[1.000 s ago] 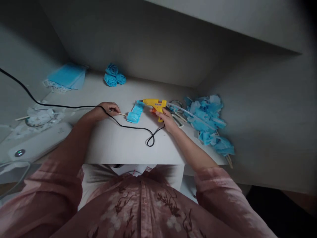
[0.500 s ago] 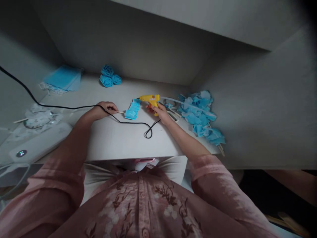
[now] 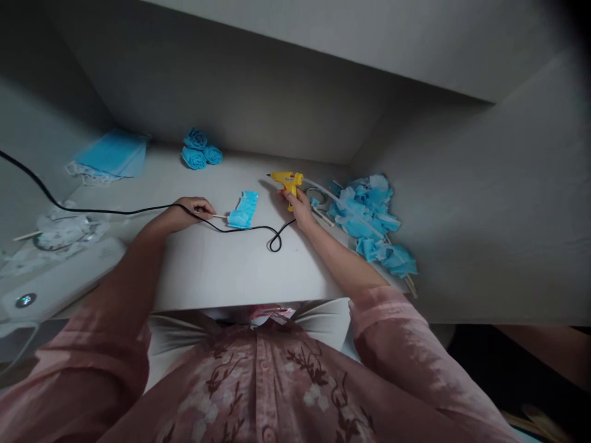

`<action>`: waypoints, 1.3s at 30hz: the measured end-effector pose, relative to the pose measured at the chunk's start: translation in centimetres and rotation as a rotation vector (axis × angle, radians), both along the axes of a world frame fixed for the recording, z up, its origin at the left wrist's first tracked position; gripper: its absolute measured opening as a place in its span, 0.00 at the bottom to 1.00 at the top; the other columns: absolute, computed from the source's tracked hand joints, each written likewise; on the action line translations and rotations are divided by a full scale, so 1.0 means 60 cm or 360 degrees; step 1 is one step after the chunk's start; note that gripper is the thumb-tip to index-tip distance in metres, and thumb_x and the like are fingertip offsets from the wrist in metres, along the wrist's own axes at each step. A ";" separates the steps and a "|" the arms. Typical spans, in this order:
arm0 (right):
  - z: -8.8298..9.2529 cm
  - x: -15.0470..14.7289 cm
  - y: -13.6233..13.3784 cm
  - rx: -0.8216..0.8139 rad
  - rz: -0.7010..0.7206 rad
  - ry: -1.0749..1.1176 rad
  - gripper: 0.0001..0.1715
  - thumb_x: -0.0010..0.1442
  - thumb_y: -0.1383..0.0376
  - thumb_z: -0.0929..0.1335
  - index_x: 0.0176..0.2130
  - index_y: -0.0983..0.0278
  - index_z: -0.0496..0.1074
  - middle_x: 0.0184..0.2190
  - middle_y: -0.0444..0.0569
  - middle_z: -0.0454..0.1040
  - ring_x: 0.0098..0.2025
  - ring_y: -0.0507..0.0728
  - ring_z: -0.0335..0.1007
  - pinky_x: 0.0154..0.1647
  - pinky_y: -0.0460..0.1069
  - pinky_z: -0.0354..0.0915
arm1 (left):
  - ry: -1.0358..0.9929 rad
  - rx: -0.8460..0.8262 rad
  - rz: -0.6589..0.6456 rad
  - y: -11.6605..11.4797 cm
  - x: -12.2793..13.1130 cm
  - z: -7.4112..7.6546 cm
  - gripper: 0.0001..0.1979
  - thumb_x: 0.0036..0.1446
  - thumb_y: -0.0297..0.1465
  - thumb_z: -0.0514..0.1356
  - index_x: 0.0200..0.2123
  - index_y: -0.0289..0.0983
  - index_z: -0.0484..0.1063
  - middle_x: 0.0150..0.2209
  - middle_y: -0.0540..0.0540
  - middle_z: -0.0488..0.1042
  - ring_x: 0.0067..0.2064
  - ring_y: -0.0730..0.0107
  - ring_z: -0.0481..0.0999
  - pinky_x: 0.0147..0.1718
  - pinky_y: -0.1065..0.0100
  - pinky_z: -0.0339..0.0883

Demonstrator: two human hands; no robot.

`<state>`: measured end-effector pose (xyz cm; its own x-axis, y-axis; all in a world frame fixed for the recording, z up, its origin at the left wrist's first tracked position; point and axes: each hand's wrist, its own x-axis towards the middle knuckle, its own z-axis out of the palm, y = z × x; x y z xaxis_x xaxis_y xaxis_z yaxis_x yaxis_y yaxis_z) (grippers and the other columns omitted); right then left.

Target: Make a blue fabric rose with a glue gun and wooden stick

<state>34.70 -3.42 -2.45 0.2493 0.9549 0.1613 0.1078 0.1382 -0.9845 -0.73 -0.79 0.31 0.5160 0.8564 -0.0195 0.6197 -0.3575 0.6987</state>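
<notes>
My left hand [image 3: 192,210] is closed on a thin wooden stick [image 3: 220,216]. A blue crinkled strip [image 3: 244,208] is wrapped at one end around the stick's tip, and its other end lies stretched away from me on the table. In my right hand [image 3: 299,206] is a yellow glue gun [image 3: 287,179], its nozzle pointing left, above the table and apart from the strip. A long clear glue stick [image 3: 329,192] sticks out of the gun's back. The gun's black cord [image 3: 244,230] runs in front of the strip and across my left hand.
Three blue rolled flowers [image 3: 196,149] sit at the back. Stacked blue face masks [image 3: 113,154] lie back left, near a white power bank [image 3: 69,277] and white scraps [image 3: 69,231]. Crumpled blue pieces [image 3: 364,206] are heaped at right, beside a tape roll [image 3: 316,195].
My right hand has lifted the glue gun's nozzle off the far end of the blue strip and moved it right. My left hand still grips the stick. The view has shifted slightly.
</notes>
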 end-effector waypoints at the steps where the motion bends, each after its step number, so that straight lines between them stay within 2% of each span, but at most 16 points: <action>1: -0.001 0.001 0.002 -0.0006 -0.0024 -0.0010 0.30 0.56 0.41 0.71 0.46 0.61 0.75 0.48 0.54 0.83 0.48 0.59 0.78 0.59 0.57 0.71 | -0.0001 0.0001 -0.0002 -0.001 0.001 0.002 0.22 0.49 0.49 0.61 0.35 0.36 0.78 0.35 0.42 0.80 0.40 0.60 0.77 0.38 0.67 0.69; 8: 0.000 -0.012 -0.010 -0.0025 -0.0121 -0.0051 0.33 0.58 0.39 0.69 0.46 0.62 0.76 0.48 0.57 0.83 0.51 0.62 0.78 0.58 0.58 0.71 | -0.0029 -0.0027 0.0013 -0.004 0.003 0.001 0.21 0.49 0.48 0.61 0.35 0.36 0.78 0.37 0.42 0.82 0.41 0.60 0.78 0.39 0.68 0.69; 11: 0.006 -0.023 -0.032 -0.0013 -0.0036 0.0013 0.33 0.57 0.41 0.71 0.48 0.63 0.76 0.49 0.57 0.83 0.50 0.61 0.78 0.55 0.57 0.72 | -0.0021 -0.0011 0.0027 -0.002 0.004 -0.003 0.21 0.49 0.47 0.61 0.34 0.36 0.78 0.37 0.42 0.81 0.40 0.61 0.78 0.38 0.68 0.69; 17: 0.020 -0.031 -0.064 -0.0120 0.0183 0.0034 0.30 0.55 0.43 0.74 0.47 0.61 0.78 0.48 0.51 0.84 0.43 0.58 0.77 0.43 0.52 0.72 | 0.0010 0.0016 -0.0012 0.003 0.004 -0.003 0.18 0.49 0.45 0.62 0.33 0.36 0.80 0.37 0.43 0.81 0.41 0.62 0.78 0.41 0.68 0.70; 23: 0.018 -0.024 -0.060 -0.0157 0.0193 0.0023 0.29 0.53 0.43 0.74 0.43 0.61 0.78 0.44 0.51 0.83 0.38 0.56 0.74 0.38 0.51 0.70 | -0.0003 -0.0004 -0.0012 -0.001 0.007 0.003 0.17 0.49 0.44 0.62 0.32 0.36 0.79 0.37 0.43 0.81 0.40 0.63 0.77 0.41 0.68 0.70; 28: 0.004 -0.021 -0.054 -0.0143 0.0231 -0.0093 0.33 0.54 0.38 0.73 0.45 0.60 0.79 0.42 0.49 0.82 0.40 0.58 0.76 0.41 0.52 0.71 | -0.0029 0.0019 0.0003 -0.008 0.009 0.009 0.17 0.50 0.44 0.61 0.32 0.36 0.79 0.37 0.42 0.82 0.40 0.62 0.78 0.40 0.68 0.71; 32: -0.004 -0.020 -0.051 -0.0116 0.0211 -0.0151 0.35 0.53 0.36 0.72 0.45 0.60 0.79 0.40 0.48 0.82 0.40 0.58 0.76 0.40 0.51 0.72 | -0.0046 0.0021 -0.0017 -0.009 0.008 0.010 0.17 0.49 0.45 0.60 0.31 0.37 0.78 0.37 0.42 0.82 0.41 0.61 0.79 0.41 0.67 0.71; 39: 0.004 -0.022 -0.051 -0.0116 0.0164 -0.0177 0.36 0.53 0.34 0.71 0.45 0.60 0.78 0.40 0.49 0.81 0.38 0.57 0.74 0.37 0.51 0.71 | -0.0041 0.0006 -0.0023 -0.011 0.007 0.014 0.19 0.49 0.47 0.61 0.32 0.36 0.79 0.37 0.41 0.82 0.42 0.59 0.80 0.41 0.67 0.72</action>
